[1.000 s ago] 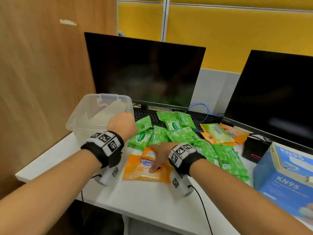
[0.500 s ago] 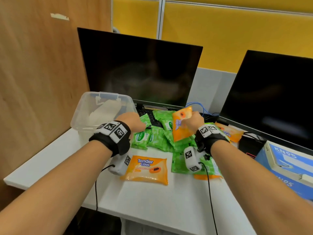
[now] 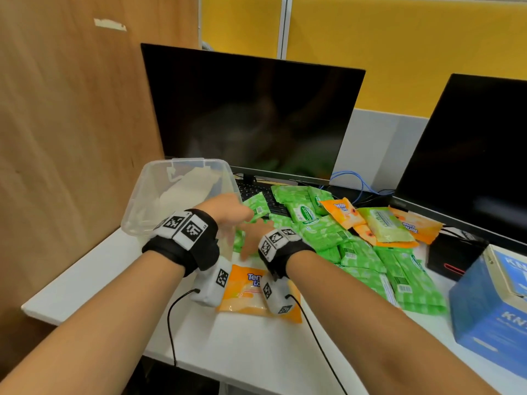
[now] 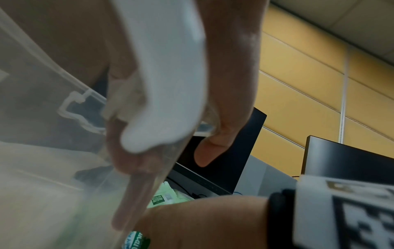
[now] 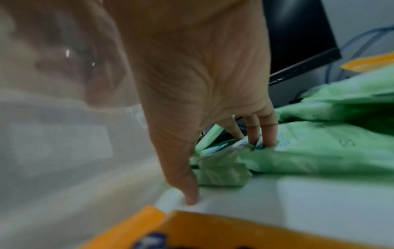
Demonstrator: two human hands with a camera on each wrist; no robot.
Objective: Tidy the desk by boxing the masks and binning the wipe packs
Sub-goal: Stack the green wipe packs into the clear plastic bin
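My left hand point(image 3: 225, 208) grips the right rim of the clear plastic bin point(image 3: 159, 195), which stands tilted at the desk's left. In the left wrist view the left hand point(image 4: 166, 160) has its fingers inside the bin wall point(image 4: 42, 118) and its thumb outside. My right hand point(image 3: 251, 240) reaches down beside the bin. Its straight fingers point(image 5: 268, 134) touch a green wipe pack point(image 5: 298, 156), and the thumb points at the desk. One orange wipe pack point(image 3: 251, 297) lies under my wrists. Another orange pack point(image 3: 339, 212) lies on the green pile point(image 3: 322, 232).
A blue KN95 mask box point(image 3: 490, 309) stands at the right edge. Two dark monitors point(image 3: 251, 115) line the back, with a keyboard point(image 3: 256, 192) partly under the packs. A small black box point(image 3: 453, 252) sits by the right monitor. A wooden panel closes the left side.
My right hand lifted an orange pack, let it go onto the pile at the back, then came down left to the green packs beside the bin. The left hand kept its grip.
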